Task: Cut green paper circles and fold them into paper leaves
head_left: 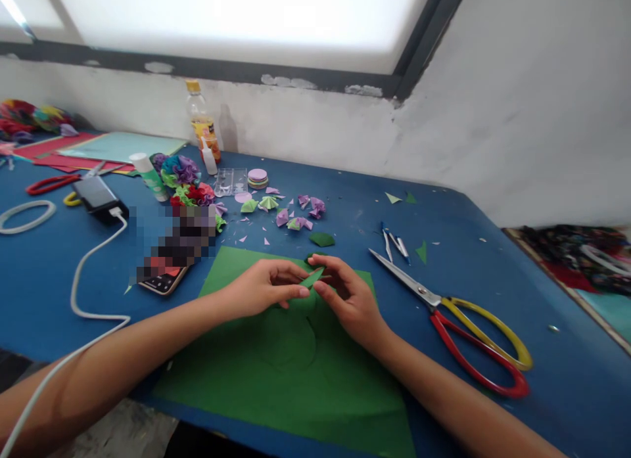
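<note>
Hands [254, 288] [351, 301] both pinching one little green paper piece [312, 278], bigger green sheet [290, 386] underneath, chunky scissors [424, 292] around 4 o'clock

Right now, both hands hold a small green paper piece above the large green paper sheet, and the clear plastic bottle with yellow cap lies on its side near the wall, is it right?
Not lying: the head view shows the bottle standing upright near the wall. The rest is correct.

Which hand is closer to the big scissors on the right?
The right. The right hand is just left of the scissors; the left hand is farther off, on the right hand's other side.
</note>
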`<action>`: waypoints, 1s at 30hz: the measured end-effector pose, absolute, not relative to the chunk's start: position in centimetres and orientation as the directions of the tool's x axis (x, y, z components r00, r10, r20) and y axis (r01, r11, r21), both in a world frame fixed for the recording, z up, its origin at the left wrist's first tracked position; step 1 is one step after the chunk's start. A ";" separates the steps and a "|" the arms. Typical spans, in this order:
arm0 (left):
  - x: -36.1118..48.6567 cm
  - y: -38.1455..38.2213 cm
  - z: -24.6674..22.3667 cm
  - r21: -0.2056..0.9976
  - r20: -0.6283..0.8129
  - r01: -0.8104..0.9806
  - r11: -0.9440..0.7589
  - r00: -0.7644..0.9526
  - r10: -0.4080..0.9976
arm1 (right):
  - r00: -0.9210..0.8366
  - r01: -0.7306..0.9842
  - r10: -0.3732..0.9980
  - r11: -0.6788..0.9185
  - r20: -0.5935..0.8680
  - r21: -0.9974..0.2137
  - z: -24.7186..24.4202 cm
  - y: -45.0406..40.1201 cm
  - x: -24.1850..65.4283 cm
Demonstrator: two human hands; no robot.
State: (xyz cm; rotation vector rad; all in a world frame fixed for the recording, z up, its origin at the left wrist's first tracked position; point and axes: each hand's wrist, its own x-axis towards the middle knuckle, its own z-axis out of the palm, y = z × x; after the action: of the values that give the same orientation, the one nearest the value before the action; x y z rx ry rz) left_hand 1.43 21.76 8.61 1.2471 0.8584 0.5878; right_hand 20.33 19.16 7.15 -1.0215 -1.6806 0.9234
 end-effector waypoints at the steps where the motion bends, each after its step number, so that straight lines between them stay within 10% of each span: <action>1: 1.4 21.8 8.6 0.966 -0.240 0.062 0.251 0.573 0.784 | -0.219 0.218 0.920 0.370 0.324 -0.903 7.2 19.2 20.3; 19: 1.6 21.8 8.0 0.972 -0.227 0.089 0.218 0.603 0.764 | -0.295 0.383 0.863 0.501 0.411 -0.776 7.5 18.6 20.4; 30: 1.9 21.5 8.1 0.955 -0.286 0.117 0.272 0.608 0.740 | -0.040 0.420 0.918 0.375 0.395 -0.827 7.1 18.9 19.9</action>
State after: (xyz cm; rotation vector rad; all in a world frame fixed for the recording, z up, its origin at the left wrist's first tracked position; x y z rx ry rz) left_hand 1.94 21.54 8.12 1.2488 0.8520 0.4960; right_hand 19.90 18.88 7.10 -1.2092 -1.6408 0.6275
